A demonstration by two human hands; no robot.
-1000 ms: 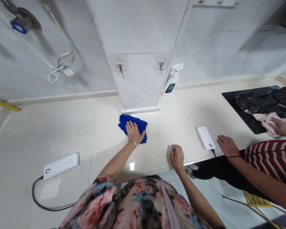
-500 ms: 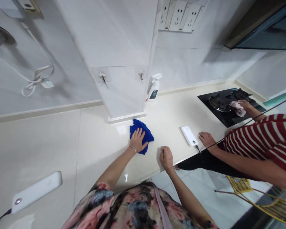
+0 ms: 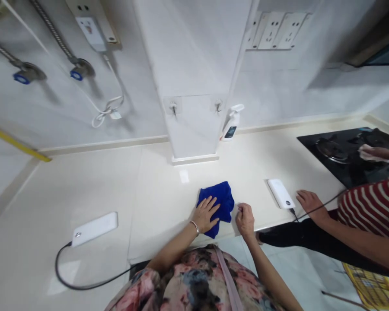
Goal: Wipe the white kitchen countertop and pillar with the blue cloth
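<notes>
My left hand (image 3: pixel 205 214) lies flat on a folded blue microfibre cloth (image 3: pixel 218 207), pressing it to the cream countertop (image 3: pixel 149 190). My right hand (image 3: pixel 245 222) rests loosely curled on the counter, just right of the cloth and not touching it. A white power bank (image 3: pixel 280 193) lies to its right. Beyond that, a co-worker's hand (image 3: pixel 309 203) rests on the counter. Their other hand (image 3: pixel 374 153) holds a pink cloth (image 3: pixel 368 153) on a black gas hob (image 3: pixel 330 149).
A white spray bottle (image 3: pixel 231 123) stands at the foot of a tiled pillar (image 3: pixel 191 129). A second white power bank (image 3: pixel 95 229) with a black cable lies at left. Socket outlets (image 3: pixel 277 30) and pipes with blue-ringed valves (image 3: pixel 26 73) are on the wall.
The blue cloth has slid under my left hand, rightward and away from the pillar. The co-worker's pink cloth has moved across the hob. The whole view has shifted with my head.
</notes>
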